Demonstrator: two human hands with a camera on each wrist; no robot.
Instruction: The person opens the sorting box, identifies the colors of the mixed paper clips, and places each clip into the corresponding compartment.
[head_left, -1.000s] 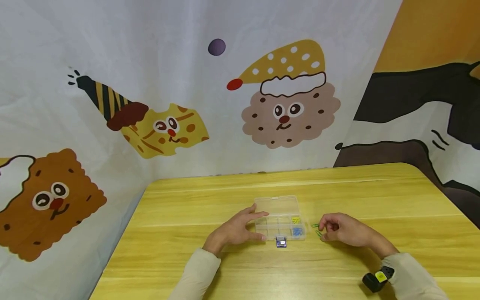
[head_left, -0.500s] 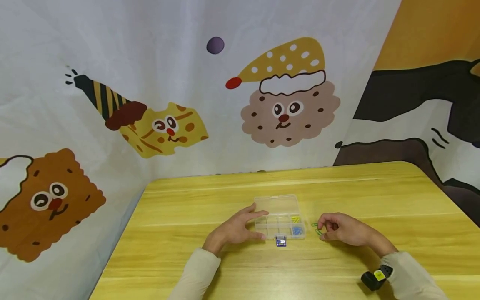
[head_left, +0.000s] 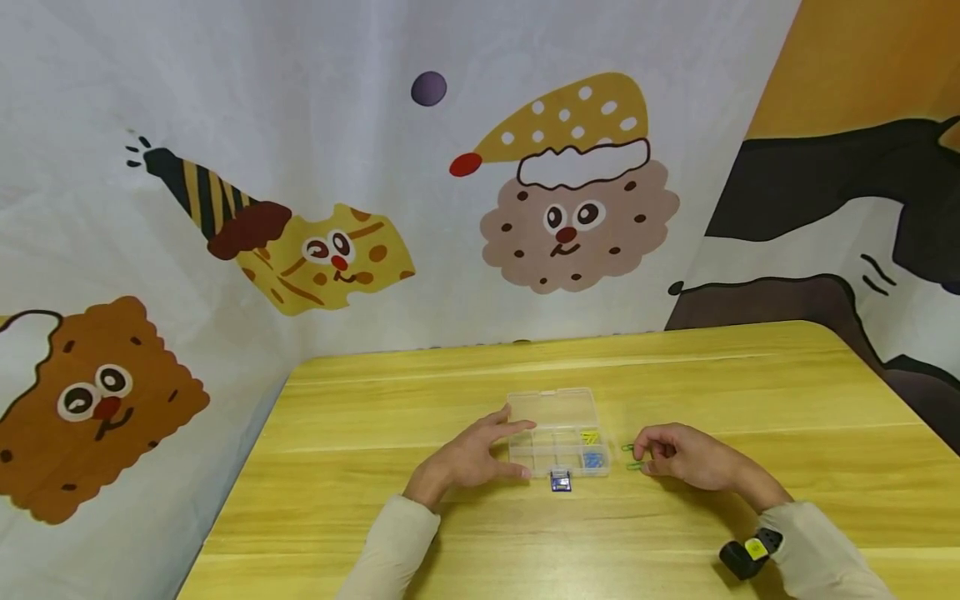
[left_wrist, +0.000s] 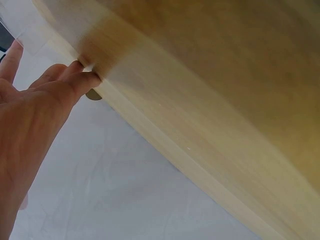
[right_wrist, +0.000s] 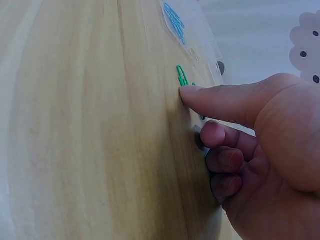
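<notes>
A clear plastic compartment box [head_left: 543, 450] lies on the table with its lid [head_left: 551, 408] laid back. Yellow paper clips [head_left: 590, 437] and blue paper clips [head_left: 593, 460] fill two compartments at its right end. My left hand [head_left: 468, 457] holds the box's left end, thumb by the front corner and index finger toward the lid side. Right of the box, my right hand [head_left: 686, 457] reaches two green paper clips. Its thumb touches one green paper clip [right_wrist: 182, 75]; the index fingertip is by the other green paper clip [head_left: 627, 447]. The remaining fingers are curled.
A small dark blue square piece [head_left: 560, 481] sits at the box's front edge. The wooden table [head_left: 360, 417] ends at a cloth backdrop [head_left: 450, 317] printed with cartoon biscuits and cheese. A black device [head_left: 750, 554] is strapped at the right wrist.
The green paper clip at my right thumb has turned from slanted to nearly level in the head view. My left hand stays on the box.
</notes>
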